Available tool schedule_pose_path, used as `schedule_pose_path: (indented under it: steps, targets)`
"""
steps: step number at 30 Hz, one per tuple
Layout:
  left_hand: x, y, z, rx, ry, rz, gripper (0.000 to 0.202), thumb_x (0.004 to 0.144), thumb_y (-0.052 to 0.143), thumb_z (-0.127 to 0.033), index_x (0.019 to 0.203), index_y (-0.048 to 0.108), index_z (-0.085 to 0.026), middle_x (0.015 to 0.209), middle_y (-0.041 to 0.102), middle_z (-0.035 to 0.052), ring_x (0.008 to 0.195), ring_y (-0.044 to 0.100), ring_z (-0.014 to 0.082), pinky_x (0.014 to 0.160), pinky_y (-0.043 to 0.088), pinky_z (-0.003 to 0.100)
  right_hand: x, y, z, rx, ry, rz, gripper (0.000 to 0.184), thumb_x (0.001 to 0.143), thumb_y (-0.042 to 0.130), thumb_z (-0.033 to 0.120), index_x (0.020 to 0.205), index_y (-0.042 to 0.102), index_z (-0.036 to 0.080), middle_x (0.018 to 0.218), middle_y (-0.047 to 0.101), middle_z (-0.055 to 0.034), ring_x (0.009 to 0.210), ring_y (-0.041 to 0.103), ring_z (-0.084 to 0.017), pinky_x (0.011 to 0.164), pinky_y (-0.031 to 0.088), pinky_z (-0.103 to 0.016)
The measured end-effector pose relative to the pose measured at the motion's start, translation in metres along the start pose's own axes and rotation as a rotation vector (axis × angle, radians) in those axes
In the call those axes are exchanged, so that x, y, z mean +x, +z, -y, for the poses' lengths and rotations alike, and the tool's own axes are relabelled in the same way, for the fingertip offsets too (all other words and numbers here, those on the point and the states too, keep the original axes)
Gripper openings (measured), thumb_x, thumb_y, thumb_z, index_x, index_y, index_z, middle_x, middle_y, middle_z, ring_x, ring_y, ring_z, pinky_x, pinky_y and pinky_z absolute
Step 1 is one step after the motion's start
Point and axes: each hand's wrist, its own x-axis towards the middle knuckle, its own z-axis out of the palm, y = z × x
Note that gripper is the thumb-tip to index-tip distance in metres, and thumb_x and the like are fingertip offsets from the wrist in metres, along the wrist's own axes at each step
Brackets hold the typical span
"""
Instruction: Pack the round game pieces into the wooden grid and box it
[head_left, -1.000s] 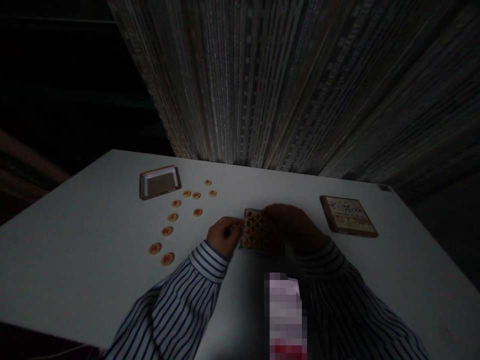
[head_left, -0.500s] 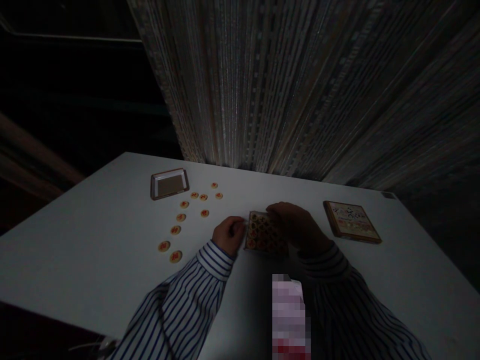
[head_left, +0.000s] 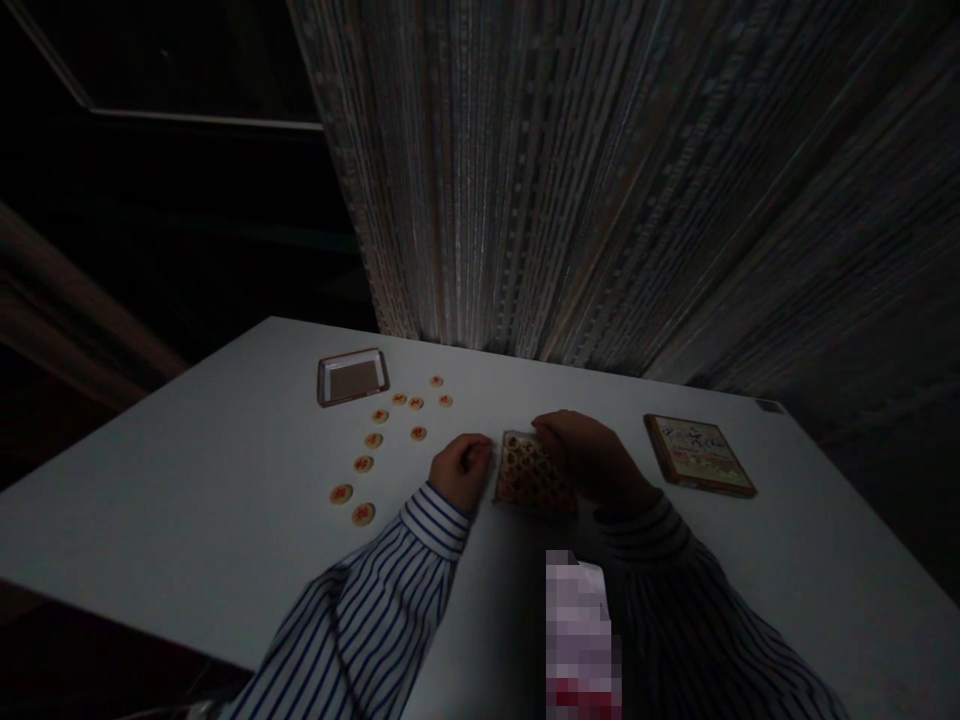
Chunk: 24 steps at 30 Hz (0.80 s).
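Bottom edge: striped sleeves [head_left: 386, 595] come in from both lower corners; a pixelated patch [head_left: 581, 630] lies between them, content masked.

Just below centre: left hand [head_left: 460, 472], fingers curled, thumb and forefinger drawn narrow at the left edge of a pack of Chinese chess pieces [head_left: 529, 478]. Cannot tell whether they pinch its pale, filmy edge or only rest beside it. Right hand [head_left: 592, 455] arches over the pack's right side; fingertips lost in shadow, grip unreadable. Pack sits on the white table [head_left: 187, 480], discs crowded close together. Clear bag or shallow case, unsure.

Risks, as judged: if the left edge is loose film, a hard tug could tear it and spill discs. Uneven pressure from the right could tip or skid the pack. Poor light and the right hand's own shadow invite a misplaced finger.

Left of centre: ten loose red-marked discs [head_left: 363, 514] in a straggling line. A sweep of the left forearm could scatter the nearest, perhaps over the table's near edge.

Farther: printed box [head_left: 699, 455] at right, and open tray [head_left: 353, 378] at upper left of the tabletop, both well apart from the hands. String curtain [head_left: 487, 180] behind.
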Motion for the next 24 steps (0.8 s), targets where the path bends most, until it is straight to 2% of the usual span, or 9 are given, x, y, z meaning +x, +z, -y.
schedule_pose_path:
  steps: [8, 16, 24]
  targets:
    - [0.005, -0.008, -0.001, -0.054, -0.011, 0.043, 0.014, 0.07, 0.055, -0.02, 0.079, 0.064, -0.015, 0.064, 0.061, 0.0, 0.057, 0.054, 0.01, 0.056, 0.045, 0.021, 0.0, -0.002, 0.004, 0.044, 0.013, -0.007, 0.031, 0.09, 0.031, 0.025, 0.094, 0.061, 0.017, 0.089, 0.064, -0.006, 0.085, 0.055, -0.015, 0.076, 0.037, -0.025]
    - [0.004, -0.022, -0.014, 0.077, 0.062, 0.105, 0.02, 0.067, 0.053, -0.007, 0.079, 0.065, -0.015, 0.07, 0.06, 0.0009, 0.055, 0.049, 0.0088, 0.056, 0.043, 0.021, 0.002, -0.002, 0.006, 0.051, -0.024, -0.018, 0.031, 0.09, 0.032, 0.024, 0.095, 0.061, 0.016, 0.092, 0.065, -0.0064, 0.085, 0.056, -0.016, 0.076, 0.038, -0.025]
    - [-0.002, -0.037, -0.02, 0.071, 0.024, 0.158, 0.015, 0.068, 0.054, -0.012, 0.079, 0.064, -0.015, 0.067, 0.059, 0.0002, 0.056, 0.049, 0.0095, 0.055, 0.041, 0.021, 0.005, 0.007, 0.006, 0.072, -0.028, -0.049, 0.024, 0.087, 0.038, 0.023, 0.094, 0.061, 0.017, 0.092, 0.066, -0.0053, 0.084, 0.058, -0.016, 0.075, 0.04, -0.025]
